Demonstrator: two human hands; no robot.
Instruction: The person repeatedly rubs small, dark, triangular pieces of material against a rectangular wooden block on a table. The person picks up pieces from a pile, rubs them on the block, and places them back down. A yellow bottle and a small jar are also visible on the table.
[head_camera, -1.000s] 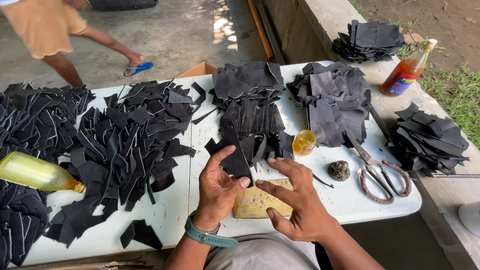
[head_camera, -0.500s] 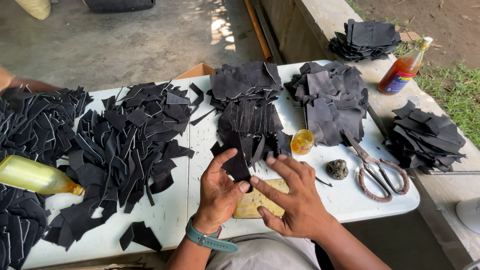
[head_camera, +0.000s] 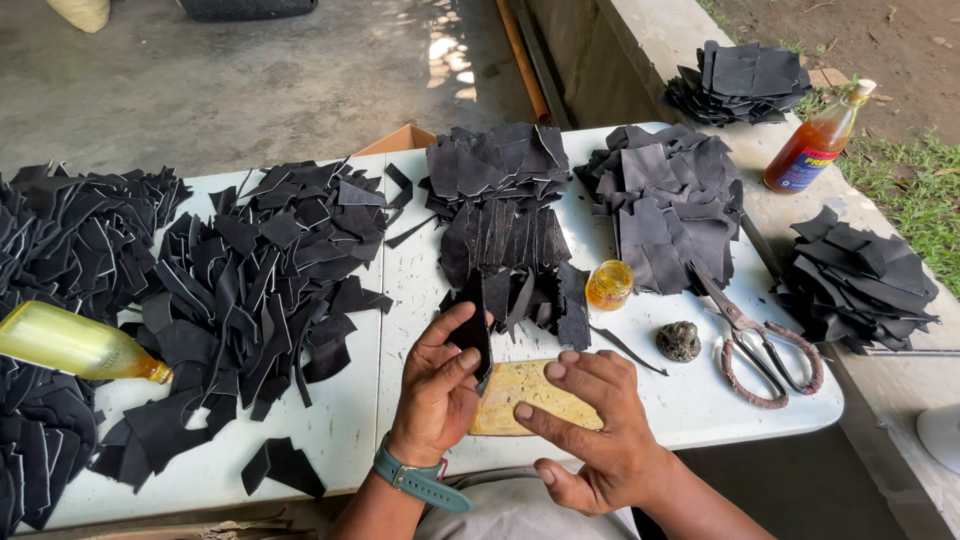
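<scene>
From my head camera, looking down: my left hand (head_camera: 437, 385) pinches a black strip (head_camera: 474, 325) between thumb and fingers, holding it upright just above the near edge of the yellow board (head_camera: 527, 397). My right hand (head_camera: 590, 425) lies flat with fingers spread, pressing on the board's right part and holding nothing.

How far along, as I judge it: much cutting looks done. Just behind the board, a row of strips (head_camera: 515, 265) lies side by side, and behind that a stack of flat pieces (head_camera: 495, 160). To the right is another pile (head_camera: 665, 205), with more piles on the ledge (head_camera: 855, 280) and far ledge (head_camera: 745, 75). To the left, a big loose heap (head_camera: 255, 290) of irregular scraps and a second one (head_camera: 60, 250) at the table's end look unsorted, so plenty seems left. Only one strip is in hand.

The scissors (head_camera: 765, 345) lie unused at my right, near a small jar (head_camera: 609, 285) of amber liquid and a dark lump (head_camera: 679, 341). A yellow bottle (head_camera: 75, 345) lies on the left heap; a red-brown bottle (head_camera: 815, 145) stands on the ledge.

Hard to tell: my left fingers cover the strip's lower end, so I can't see whether it touches the board. My right palm hides part of the board's surface. What the lump is, I can't make out. The left heap runs off the frame, and a white object at the right edge is cut off.
</scene>
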